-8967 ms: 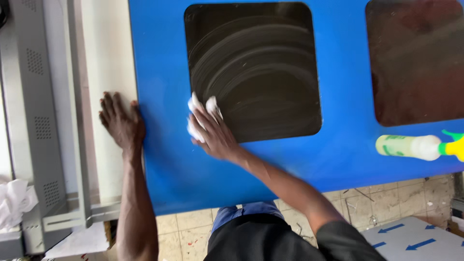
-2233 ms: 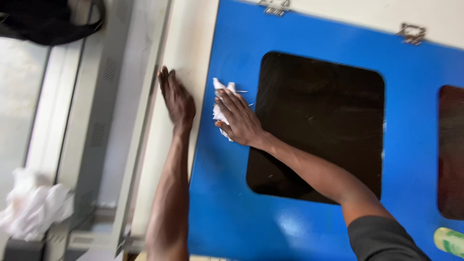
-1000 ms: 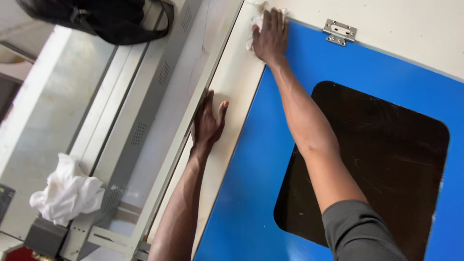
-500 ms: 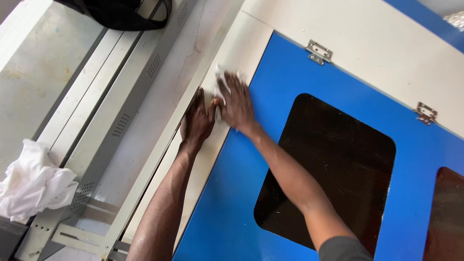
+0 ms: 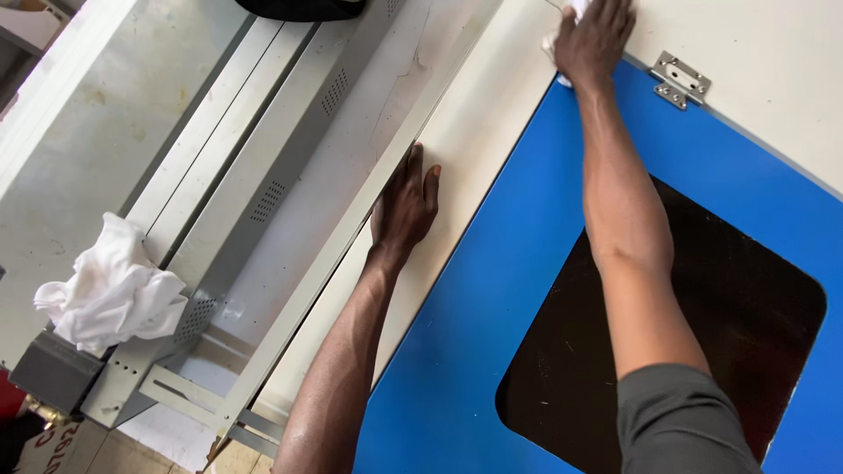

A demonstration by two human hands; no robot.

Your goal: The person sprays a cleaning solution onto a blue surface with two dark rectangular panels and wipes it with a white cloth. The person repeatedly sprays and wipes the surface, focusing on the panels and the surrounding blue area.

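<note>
A blue panel (image 5: 492, 290) with a dark tinted window (image 5: 702, 351) lies flat on a cream-coloured cabinet top (image 5: 474, 132). My right hand (image 5: 593, 35) reaches to the panel's far corner and presses a small white cloth (image 5: 571, 13) against the cream surface, near a metal hinge (image 5: 680, 79). The cloth is mostly hidden under the fingers. My left hand (image 5: 406, 206) rests flat, fingers together, on the cream strip beside the panel's left edge, holding nothing.
A crumpled white rag (image 5: 110, 285) lies on grey metal framing (image 5: 255, 202) at the left. A black bag (image 5: 303, 7) sits at the top edge. Tiled floor (image 5: 105, 448) shows at the lower left.
My right hand has slid the cloth from the panel's left edge out to its far corner by the hinge. My left hand has stayed flat on the cream strip.
</note>
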